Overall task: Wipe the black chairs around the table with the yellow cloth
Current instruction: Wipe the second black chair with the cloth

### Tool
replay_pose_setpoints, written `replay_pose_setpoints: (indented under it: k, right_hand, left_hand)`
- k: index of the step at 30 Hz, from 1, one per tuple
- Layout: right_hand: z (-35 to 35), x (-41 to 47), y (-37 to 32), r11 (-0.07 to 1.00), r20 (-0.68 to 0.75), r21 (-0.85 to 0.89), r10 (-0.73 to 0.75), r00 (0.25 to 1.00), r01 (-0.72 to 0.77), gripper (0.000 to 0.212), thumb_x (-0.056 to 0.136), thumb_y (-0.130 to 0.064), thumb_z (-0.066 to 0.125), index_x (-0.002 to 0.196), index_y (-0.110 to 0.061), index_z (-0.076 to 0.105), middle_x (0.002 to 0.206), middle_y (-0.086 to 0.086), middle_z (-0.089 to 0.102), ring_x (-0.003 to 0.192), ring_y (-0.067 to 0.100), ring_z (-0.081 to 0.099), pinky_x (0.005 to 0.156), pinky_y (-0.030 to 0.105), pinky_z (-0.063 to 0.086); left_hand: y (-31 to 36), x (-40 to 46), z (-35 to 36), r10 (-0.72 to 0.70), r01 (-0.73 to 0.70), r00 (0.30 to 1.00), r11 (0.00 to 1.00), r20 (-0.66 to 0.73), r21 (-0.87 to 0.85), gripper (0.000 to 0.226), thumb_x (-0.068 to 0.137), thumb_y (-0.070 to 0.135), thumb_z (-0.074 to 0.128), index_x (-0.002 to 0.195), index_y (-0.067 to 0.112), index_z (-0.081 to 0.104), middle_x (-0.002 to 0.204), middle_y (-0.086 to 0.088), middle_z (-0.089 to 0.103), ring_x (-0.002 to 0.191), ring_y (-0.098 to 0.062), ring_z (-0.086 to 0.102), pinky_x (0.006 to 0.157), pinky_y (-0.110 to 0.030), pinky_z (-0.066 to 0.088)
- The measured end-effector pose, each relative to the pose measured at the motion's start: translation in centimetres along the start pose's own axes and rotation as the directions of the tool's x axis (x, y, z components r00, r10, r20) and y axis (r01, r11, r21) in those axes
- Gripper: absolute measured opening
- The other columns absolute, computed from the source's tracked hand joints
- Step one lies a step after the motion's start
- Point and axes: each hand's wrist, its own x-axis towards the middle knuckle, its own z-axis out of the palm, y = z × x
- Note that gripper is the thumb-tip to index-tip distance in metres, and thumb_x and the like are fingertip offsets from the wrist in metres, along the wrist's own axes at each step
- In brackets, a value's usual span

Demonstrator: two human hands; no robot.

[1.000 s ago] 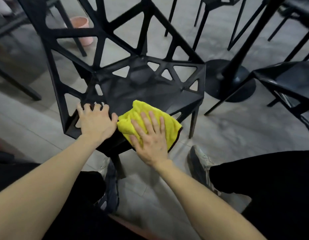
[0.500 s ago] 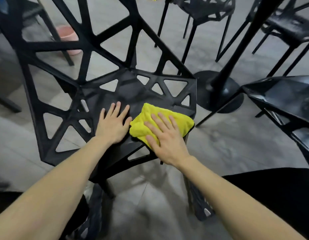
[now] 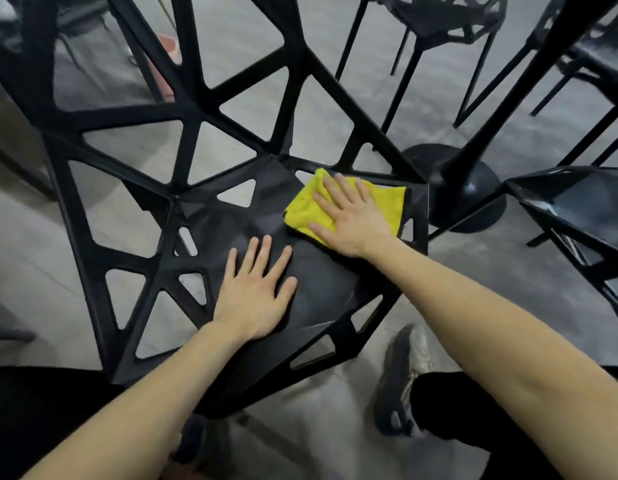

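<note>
A black chair (image 3: pixel 210 223) with triangular cut-outs fills the middle of the head view, its backrest rising to the upper left. On the far right part of its seat lies the yellow cloth (image 3: pixel 304 211), folded flat. My right hand (image 3: pixel 352 216) presses on the cloth with straight, spread fingers. My left hand (image 3: pixel 255 289) rests flat on the bare seat nearer the front edge, fingers straight, a little apart from the cloth.
A black table pedestal (image 3: pixel 473 188) with a round base stands just right of the chair. Another black chair (image 3: pixel 577 202) is at the right edge, and more chairs (image 3: pixel 439 19) stand at the back. My shoe (image 3: pixel 401 375) is on the grey floor below the seat.
My right hand has slid the cloth from the seat's front edge toward its back right corner. My left hand has moved from the left rim onto the middle of the seat.
</note>
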Motion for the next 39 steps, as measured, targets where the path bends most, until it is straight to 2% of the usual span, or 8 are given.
replay_pose_setpoints:
  k: [5,9,13,18,25,29,33,39]
  right_hand:
    - [1.1,-6.2,-2.5,0.987,-0.041,0.112,-0.108,0.993,0.112,0.072,0.105,-0.060,0.012,0.169,-0.030,0.024,0.178,-0.002,0.012,0.165,0.019,0.004,0.133,0.047,0.002]
    - [1.8,-13.3,-0.5,0.989,-0.098,0.097,-0.106,0.990,0.116,0.060,0.112,-0.055,0.020,0.168,-0.033,0.027,0.177,-0.006,0.013,0.165,0.015,0.005,0.134,0.045,0.004]
    - [1.7,-4.5,1.1,0.994,-0.211,-0.024,0.095,0.973,-0.102,0.064,0.111,-0.050,0.023,0.167,-0.018,0.030,0.177,0.007,0.016,0.165,0.026,0.008,0.133,0.052,0.008]
    - [1.2,7.8,-4.1,0.999,-0.140,-0.027,0.039,0.989,-0.043,0.069,0.111,-0.047,0.020,0.170,-0.013,0.011,0.178,0.010,0.003,0.165,0.025,-0.003,0.133,0.049,-0.004]
    - [2.0,-1.6,1.1,0.996,-0.172,-0.083,0.001,0.985,-0.016,0.070,0.111,-0.057,0.021,0.169,-0.017,0.023,0.177,0.006,0.013,0.165,0.023,0.003,0.133,0.051,0.006]
    - [1.4,6.3,-3.2,0.998,-0.154,-0.045,-0.060,0.986,0.054,0.073,0.109,-0.057,0.011,0.170,-0.017,0.017,0.178,0.006,0.007,0.165,0.023,-0.002,0.133,0.050,-0.001]
    - [0.7,12.3,-7.3,0.997,-0.124,0.039,-0.062,0.990,0.068,0.074,0.107,-0.054,0.018,0.169,-0.014,0.022,0.177,0.011,0.013,0.165,0.028,0.005,0.133,0.051,0.000]
    - [1.2,1.1,1.4,0.976,-0.137,-0.075,-0.211,0.968,0.202,0.067,0.111,-0.054,0.022,0.168,-0.020,0.027,0.177,0.006,0.018,0.165,0.022,0.008,0.133,0.050,0.007]
  left_hand:
    - [-5.6,3.6,-1.2,0.052,-0.052,0.998,0.999,-0.028,0.012,0.082,0.098,0.065,-0.004,0.172,0.037,0.018,0.181,0.001,0.005,0.167,-0.018,0.002,0.135,-0.041,0.000]
    - [-8.9,5.8,-1.3,-0.023,0.034,0.996,0.991,-0.090,0.131,0.076,0.104,0.066,0.001,0.172,0.036,0.009,0.181,-0.002,0.002,0.167,-0.019,-0.005,0.135,-0.050,-0.003]
    - [-8.3,5.7,-0.9,0.014,0.001,0.997,0.983,-0.078,0.186,0.075,0.105,0.064,-0.002,0.173,0.034,0.001,0.181,-0.005,-0.005,0.167,-0.022,-0.012,0.134,-0.053,-0.005]
    - [-8.2,5.7,-1.2,0.006,0.007,0.997,0.984,-0.076,0.176,0.077,0.104,0.068,-0.002,0.172,0.034,-0.001,0.180,-0.005,-0.008,0.166,-0.021,-0.015,0.134,-0.053,-0.006]
    - [-7.7,5.5,-1.1,0.025,-0.006,0.995,0.982,-0.096,0.191,0.076,0.104,0.067,-0.003,0.172,0.033,-0.003,0.180,-0.006,-0.010,0.166,-0.022,-0.016,0.134,-0.053,-0.006]
    - [-7.5,5.4,-1.5,0.022,-0.004,0.996,0.979,-0.086,0.204,0.076,0.105,0.066,-0.001,0.172,0.030,-0.002,0.180,-0.007,-0.010,0.166,-0.023,-0.017,0.133,-0.054,-0.004]
    - [-7.7,5.6,-1.6,0.010,0.008,0.996,0.979,-0.089,0.202,0.077,0.105,0.068,0.000,0.172,0.031,-0.002,0.180,-0.006,-0.011,0.166,-0.021,-0.017,0.134,-0.053,-0.004]
    - [-7.9,5.5,-1.5,0.002,0.011,0.998,0.980,-0.061,0.199,0.080,0.104,0.068,-0.001,0.172,0.027,-0.003,0.180,-0.005,-0.012,0.166,-0.020,-0.017,0.134,-0.053,-0.004]
